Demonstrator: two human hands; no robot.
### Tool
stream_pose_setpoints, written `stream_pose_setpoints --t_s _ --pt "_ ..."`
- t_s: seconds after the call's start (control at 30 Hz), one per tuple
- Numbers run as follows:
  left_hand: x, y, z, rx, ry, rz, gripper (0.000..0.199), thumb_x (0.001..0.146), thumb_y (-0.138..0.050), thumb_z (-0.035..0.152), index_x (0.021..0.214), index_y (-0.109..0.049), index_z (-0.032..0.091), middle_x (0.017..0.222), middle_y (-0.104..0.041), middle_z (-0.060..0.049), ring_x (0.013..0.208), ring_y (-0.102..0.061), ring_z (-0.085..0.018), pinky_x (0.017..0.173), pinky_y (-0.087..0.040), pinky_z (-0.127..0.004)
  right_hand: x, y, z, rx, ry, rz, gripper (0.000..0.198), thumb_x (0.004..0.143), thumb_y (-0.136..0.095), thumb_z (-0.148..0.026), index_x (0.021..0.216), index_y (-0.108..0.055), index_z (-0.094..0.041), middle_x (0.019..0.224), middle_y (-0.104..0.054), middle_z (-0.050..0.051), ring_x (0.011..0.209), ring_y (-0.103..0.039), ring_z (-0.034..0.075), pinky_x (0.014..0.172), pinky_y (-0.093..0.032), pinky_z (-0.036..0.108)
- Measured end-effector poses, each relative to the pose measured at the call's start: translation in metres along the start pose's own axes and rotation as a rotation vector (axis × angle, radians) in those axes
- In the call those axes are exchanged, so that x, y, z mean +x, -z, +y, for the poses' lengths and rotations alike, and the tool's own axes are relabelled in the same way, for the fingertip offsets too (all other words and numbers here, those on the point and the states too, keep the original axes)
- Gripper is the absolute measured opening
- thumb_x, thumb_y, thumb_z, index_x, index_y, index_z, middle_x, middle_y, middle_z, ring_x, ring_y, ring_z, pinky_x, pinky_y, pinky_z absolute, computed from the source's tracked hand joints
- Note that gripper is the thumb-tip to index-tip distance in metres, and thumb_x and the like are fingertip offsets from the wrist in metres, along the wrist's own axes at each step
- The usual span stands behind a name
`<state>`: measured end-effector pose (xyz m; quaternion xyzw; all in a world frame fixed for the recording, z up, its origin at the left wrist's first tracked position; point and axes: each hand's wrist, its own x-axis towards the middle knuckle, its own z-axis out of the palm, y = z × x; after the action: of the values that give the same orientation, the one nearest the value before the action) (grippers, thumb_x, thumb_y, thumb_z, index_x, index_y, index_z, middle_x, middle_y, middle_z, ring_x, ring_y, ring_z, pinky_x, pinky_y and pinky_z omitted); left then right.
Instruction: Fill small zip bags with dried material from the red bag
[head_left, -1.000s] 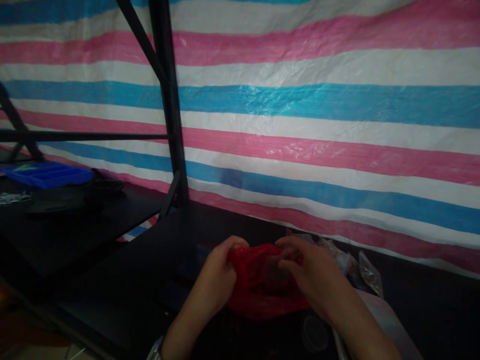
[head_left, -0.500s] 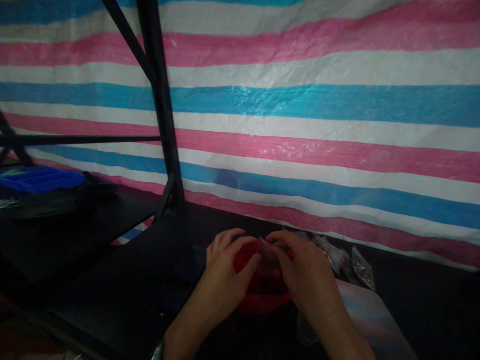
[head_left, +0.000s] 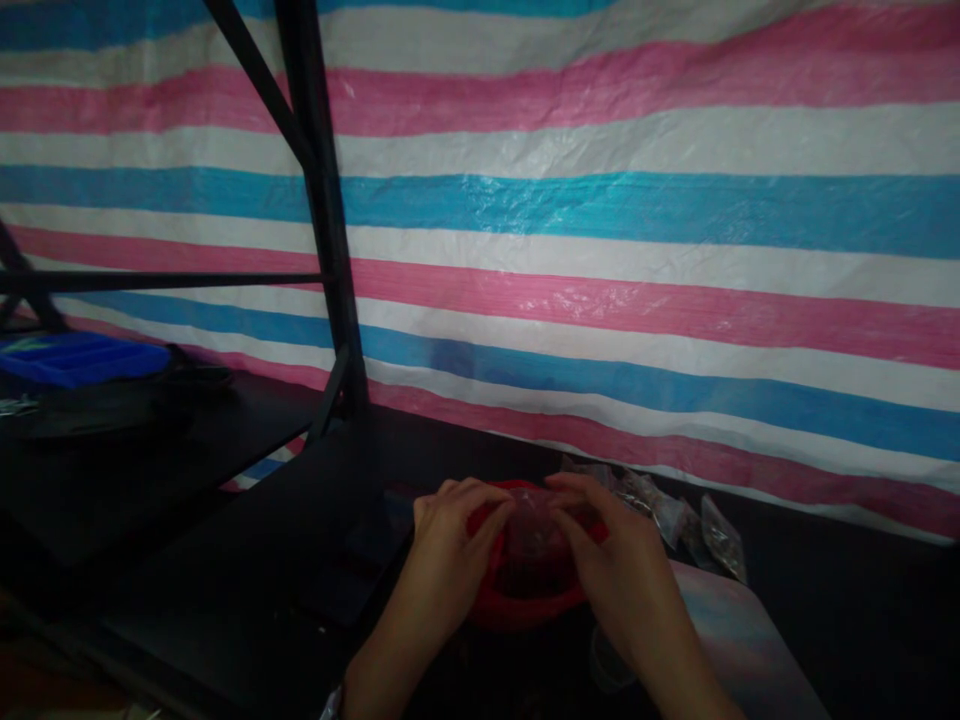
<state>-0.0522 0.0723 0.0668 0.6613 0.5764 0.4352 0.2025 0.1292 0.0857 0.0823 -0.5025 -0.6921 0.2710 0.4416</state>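
A small clear plastic bag is stretched between my two hands, over a red basket. My left hand pinches the bag's left edge between thumb and fingers. The right edge is pinched by my right hand. The basket stands on the black table, and its inside is too dark to make out what lies in it. A small clear cup stands by my right wrist, partly hidden by it.
Several filled plastic bags lie along the back right. A pale board lies right of my right forearm. A dark flat object is at left. A blue tray sits beyond the black metal post; striped sheeting hangs behind.
My fingers have come into a pinch at both edges of the bag, which is now spread flatter between them. My right hand has shifted slightly lower. The basket shows more.
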Motion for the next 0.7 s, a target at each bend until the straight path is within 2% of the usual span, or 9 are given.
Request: stream_pose_setpoints --t_s 0.23,0.4,0.57,0.63,0.7 --pt "0.000 -0.001 0.001 -0.065 -0.006 -0.015 0.019 0.093 -0.064 0.023 0.091 -0.081 0.031 0.100 -0.083 0.002 0.101 -0.070 -0.026 0.098 -0.037 -0.043 -0.003 0.000 0.001 -0.086 0.000 0.002 0.030 0.088 -0.062 -0.019 0.112 -0.079 -0.026 0.097 -0.084 0.003 0.097 -0.078 0.028 0.094 -0.055 0.043" --pt "0.000 0.000 0.007 -0.033 -0.003 0.031 0.018 0.090 -0.067 0.021 0.081 -0.079 0.031 0.086 -0.080 0.004 0.092 -0.069 -0.025 0.095 -0.036 -0.044 -0.005 0.000 0.004 -0.087 0.013 0.078 0.024 0.085 -0.065 -0.024 0.103 -0.080 -0.027 0.099 -0.084 0.005 0.103 -0.076 0.033 0.099 -0.052 0.051" --pt "0.003 -0.003 0.008 -0.069 -0.043 0.112 0.014 0.089 -0.067 0.025 0.080 -0.077 0.029 0.084 -0.077 0.002 0.088 -0.069 -0.024 0.092 -0.038 -0.043 -0.008 0.008 0.001 0.088 0.028 0.126 0.022 0.087 -0.064 -0.033 0.100 -0.080 -0.028 0.098 -0.083 0.004 0.095 -0.078 0.029 0.091 -0.058 0.045" --pt "0.004 -0.004 0.009 -0.089 -0.036 0.155 0.007 0.087 -0.070 0.030 0.088 -0.078 0.029 0.086 -0.077 0.001 0.089 -0.069 -0.025 0.091 -0.040 -0.043 -0.009 0.011 0.001 0.198 0.007 0.209 0.022 0.085 -0.069 -0.039 0.098 -0.080 -0.026 0.097 -0.083 0.006 0.089 -0.078 0.027 0.085 -0.060 0.041" --pt "0.005 -0.005 0.010 -0.080 -0.025 0.195 0.013 0.085 -0.072 0.035 0.095 -0.078 0.030 0.091 -0.077 0.001 0.093 -0.070 -0.027 0.093 -0.039 -0.045 -0.009 0.017 0.002 0.316 -0.061 0.310 0.027 0.080 -0.076 -0.043 0.099 -0.078 -0.023 0.093 -0.083 0.007 0.083 -0.078 0.025 0.077 -0.060 0.037"
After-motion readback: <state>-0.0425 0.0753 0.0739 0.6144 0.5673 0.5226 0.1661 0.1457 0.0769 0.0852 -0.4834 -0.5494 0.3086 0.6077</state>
